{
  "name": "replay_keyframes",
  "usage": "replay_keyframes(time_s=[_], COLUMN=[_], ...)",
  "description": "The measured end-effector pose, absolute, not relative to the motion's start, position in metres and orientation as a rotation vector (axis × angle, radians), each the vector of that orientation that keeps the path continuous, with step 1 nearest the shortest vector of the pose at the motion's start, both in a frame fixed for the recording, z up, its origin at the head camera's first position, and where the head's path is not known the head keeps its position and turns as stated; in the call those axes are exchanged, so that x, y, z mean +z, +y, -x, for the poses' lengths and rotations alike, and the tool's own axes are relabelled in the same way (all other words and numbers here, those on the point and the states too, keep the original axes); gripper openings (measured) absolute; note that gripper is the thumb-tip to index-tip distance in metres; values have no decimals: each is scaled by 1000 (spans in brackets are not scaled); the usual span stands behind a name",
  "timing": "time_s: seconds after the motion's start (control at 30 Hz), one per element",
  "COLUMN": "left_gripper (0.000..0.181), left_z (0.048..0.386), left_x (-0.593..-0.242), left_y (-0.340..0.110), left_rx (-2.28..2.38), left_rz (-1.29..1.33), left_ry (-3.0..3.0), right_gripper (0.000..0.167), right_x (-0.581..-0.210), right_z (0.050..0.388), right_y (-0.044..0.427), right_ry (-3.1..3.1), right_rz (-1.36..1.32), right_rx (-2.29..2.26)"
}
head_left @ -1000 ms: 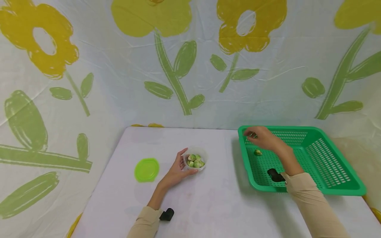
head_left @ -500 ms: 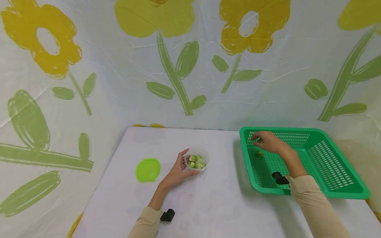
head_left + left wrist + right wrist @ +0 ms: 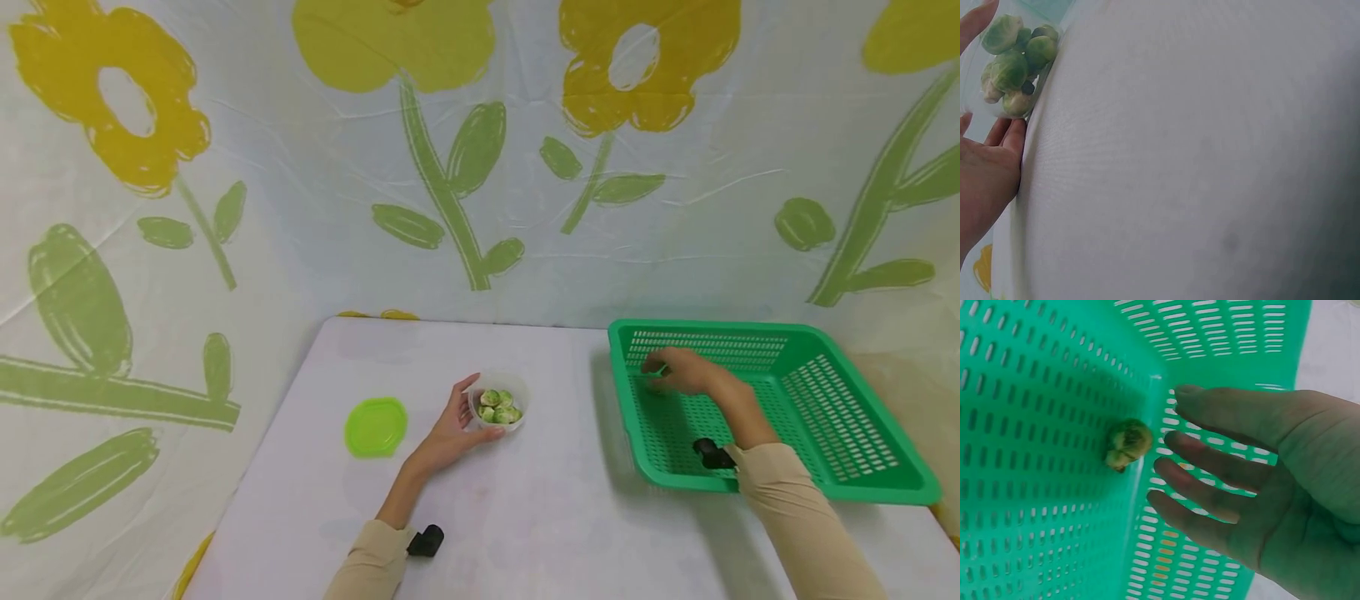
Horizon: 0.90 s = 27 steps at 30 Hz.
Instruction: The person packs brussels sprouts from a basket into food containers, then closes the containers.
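Note:
My left hand (image 3: pixel 448 433) holds a clear round plastic tub (image 3: pixel 519 385) on the table, thumb on its near side and fingers along the left. Several green Brussels sprouts (image 3: pixel 498 406) lie in the tub, and the left wrist view shows the sprouts (image 3: pixel 1010 70) through its wall. My right hand (image 3: pixel 684 372) is lowered into a green plastic basket (image 3: pixel 628 433). Its fingers are apart with nothing between them in the right wrist view. Just beyond the fingertips (image 3: pixel 1159 499) sits one yellowish-brown Brussels sprout (image 3: pixel 1132 442) on the basket floor; my hand largely hides it in the head view.
A bright green lid (image 3: pixel 376 427) lies on the white table (image 3: pixel 525 517), left of the tub. The basket's raised slotted walls surround my right hand. A cloth backdrop (image 3: pixel 525 267) printed with flowers hangs behind the table.
My right hand has gone down deeper into the basket, towards the lone sprout, which it now mostly covers. The left hand and the tub have stayed in place; the head view has shifted slightly.

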<state>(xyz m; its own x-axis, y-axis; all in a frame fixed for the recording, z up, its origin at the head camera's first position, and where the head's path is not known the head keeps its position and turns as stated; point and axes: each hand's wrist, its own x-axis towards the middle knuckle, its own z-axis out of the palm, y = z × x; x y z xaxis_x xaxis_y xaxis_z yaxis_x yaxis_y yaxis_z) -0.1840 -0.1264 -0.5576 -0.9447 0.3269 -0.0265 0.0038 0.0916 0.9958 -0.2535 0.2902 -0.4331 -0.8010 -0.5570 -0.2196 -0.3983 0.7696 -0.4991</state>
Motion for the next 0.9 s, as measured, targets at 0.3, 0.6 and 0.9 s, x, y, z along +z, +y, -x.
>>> replay_keyframes(time_s=[0.3, 0.6, 0.9], left_gripper=[102, 103, 103], left_z=[185, 184, 183], left_x=[-558, -559, -558], left_y=[-126, -126, -126], left_rx=[1942, 1941, 1933], left_rz=[-345, -342, -325], left_ry=[2132, 2127, 2132], right_gripper=[27, 19, 16], right_x=[-439, -443, -448], right_z=[255, 254, 249], right_y=[296, 295, 288], right_ry=[2572, 2599, 2663], right_rz=[748, 757, 792], right_rx=[-614, -583, -530])
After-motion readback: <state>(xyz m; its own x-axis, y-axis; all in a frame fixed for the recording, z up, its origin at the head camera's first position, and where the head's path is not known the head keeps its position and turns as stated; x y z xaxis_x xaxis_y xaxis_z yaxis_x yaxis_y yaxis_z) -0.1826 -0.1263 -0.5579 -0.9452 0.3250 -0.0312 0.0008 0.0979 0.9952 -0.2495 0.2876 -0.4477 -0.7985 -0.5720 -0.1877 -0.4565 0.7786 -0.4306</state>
